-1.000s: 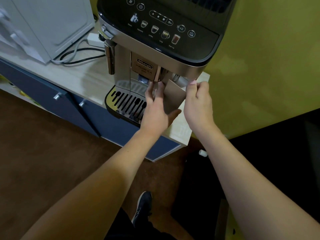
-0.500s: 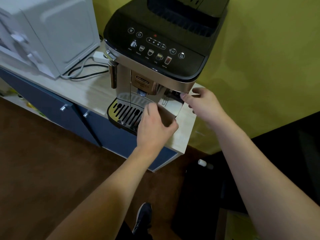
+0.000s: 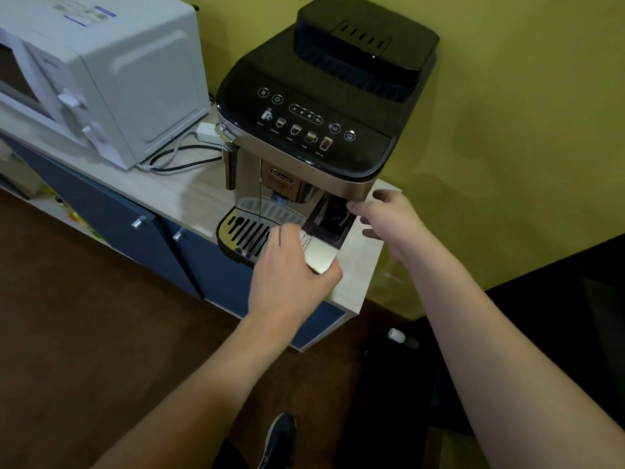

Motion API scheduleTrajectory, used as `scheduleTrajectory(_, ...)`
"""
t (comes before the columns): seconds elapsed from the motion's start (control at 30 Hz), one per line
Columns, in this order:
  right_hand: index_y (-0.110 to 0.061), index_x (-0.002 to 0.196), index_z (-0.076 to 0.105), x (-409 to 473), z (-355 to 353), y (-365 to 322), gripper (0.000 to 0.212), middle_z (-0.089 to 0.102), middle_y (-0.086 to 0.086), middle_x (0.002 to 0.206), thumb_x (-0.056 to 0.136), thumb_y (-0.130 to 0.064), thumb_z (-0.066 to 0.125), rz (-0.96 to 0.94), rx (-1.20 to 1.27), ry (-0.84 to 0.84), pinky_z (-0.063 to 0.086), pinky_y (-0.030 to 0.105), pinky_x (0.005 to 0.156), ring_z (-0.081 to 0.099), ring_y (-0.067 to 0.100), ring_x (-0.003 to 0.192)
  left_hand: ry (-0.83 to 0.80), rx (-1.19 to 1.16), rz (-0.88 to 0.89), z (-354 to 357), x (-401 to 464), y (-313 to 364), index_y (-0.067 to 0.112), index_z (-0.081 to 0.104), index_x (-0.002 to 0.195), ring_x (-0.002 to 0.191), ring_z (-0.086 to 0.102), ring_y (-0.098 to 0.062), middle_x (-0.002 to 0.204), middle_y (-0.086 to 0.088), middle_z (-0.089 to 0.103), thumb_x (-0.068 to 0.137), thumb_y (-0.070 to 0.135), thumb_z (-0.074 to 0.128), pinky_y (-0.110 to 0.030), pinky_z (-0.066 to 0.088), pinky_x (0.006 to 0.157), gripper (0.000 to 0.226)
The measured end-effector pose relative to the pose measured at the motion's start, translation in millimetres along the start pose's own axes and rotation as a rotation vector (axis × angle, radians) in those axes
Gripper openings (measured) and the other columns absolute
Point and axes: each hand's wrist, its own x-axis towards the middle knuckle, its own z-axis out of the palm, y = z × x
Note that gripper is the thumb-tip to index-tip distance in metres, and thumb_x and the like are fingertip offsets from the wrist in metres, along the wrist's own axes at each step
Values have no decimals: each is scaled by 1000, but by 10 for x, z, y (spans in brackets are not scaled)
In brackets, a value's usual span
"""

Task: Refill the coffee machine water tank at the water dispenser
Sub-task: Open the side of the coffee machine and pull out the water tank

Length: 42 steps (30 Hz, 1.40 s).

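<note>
Coffee machine [image 3: 314, 130] with a glossy black top and a silver-gold front sits at the right end of the pale wood-look worktop [image 3: 162, 184], right up against the yellow-green wall [image 3: 507, 113]. Its water tank [image 3: 321, 245], a boxy thing with a dark upper part and a pale metallic front panel, is pulled partway out of the machine's front right side, over the worktop's front right corner. Left hand [image 3: 291, 265] is wrapped around the tank's lower front, thumb under the panel, fingers curled over the near side, so it's got a proper grip. Right hand [image 3: 389, 218] hangs loosely open beside the tank's upper right, fingertips at the machine's lower edge; can't tell if they actually touch anything. Slotted chrome drip tray [image 3: 243, 231] is just left of the tank. White microwave [image 3: 101, 72] stands at the worktop's left end, cables [image 3: 179, 157] trailing between it and the machine. Blue cabinet doors [image 3: 135, 231] run below.
</note>
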Motion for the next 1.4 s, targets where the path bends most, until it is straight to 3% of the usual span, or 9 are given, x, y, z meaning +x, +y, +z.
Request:
scheduleTrajectory(0.27,-6,121,57,47,170,16,26,66,11,107,95,-6,51,8,-10,-19,57,32,60,63,21,83,-79,194,44,-82,97,153,13,43,130,109,52,-22,122,-5,49,75,47,67,-32,46,81,69)
scheduleTrajectory(0.43,-7,117,61,-208,271,14,24,67,11,102,93,-7,53,-18,-99,0,63,43,76,64,19,77,-131,180,-23,-247,-15,98,19,44,109,85,52,-17,99,2,47,63,50,70,-33,49,64,61)
scheduleTrajectory(0.57,-16,84,62,-653,419,253,9,69,10,85,91,-11,58,-114,-149,-63,63,45,70,68,23,75,-161,140,-64,-523,-435,-95,26,42,100,81,52,-12,93,10,46,58,54,72,-33,51,65,59)
scheduleTrajectory(0.63,-18,69,54,-888,502,348,22,61,3,68,91,-18,58,-189,-287,-49,50,25,50,60,15,61,-184,135,-75,-693,-658,-190,28,42,99,82,54,-11,93,11,48,55,57,72,-34,52,67,61)
scheduleTrajectory(0.7,-18,62,48,-1113,605,389,31,51,-3,59,91,-22,58,-257,-382,-41,32,18,41,50,11,52,-222,109,-115,-894,-828,-262,30,43,96,79,56,-10,91,11,53,50,61,67,-36,54,66,61)
scheduleTrajectory(0.87,-6,74,62,-1439,948,236,33,58,4,64,86,-37,57,-359,-463,-114,39,31,50,62,26,64,-217,76,-258,-1471,-1084,-353,32,45,89,70,58,-9,85,6,60,42,62,62,-38,51,62,59)
scheduleTrajectory(0.97,-11,70,54,-1528,1123,-23,32,51,0,60,89,-36,58,-417,-451,-198,32,28,47,54,20,57,-126,102,-314,-1760,-1156,-350,32,44,89,72,59,-13,85,6,59,46,58,68,-42,52,64,56)
scheduleTrajectory(1.23,-14,69,50,-1301,1509,-746,25,60,1,66,89,-27,59,-520,-284,-286,33,29,48,53,17,57,147,169,-238,-2148,-757,-445,29,44,91,76,55,-10,87,7,56,57,45,77,-37,49,63,50)
scheduleTrajectory(1.4,-10,82,59,-822,1824,-1113,19,57,-1,70,91,-27,58,-523,-211,-207,33,29,52,55,18,65,181,153,-187,-2208,-65,-698,25,47,94,78,55,-12,90,6,55,56,38,81,-37,48,64,53)
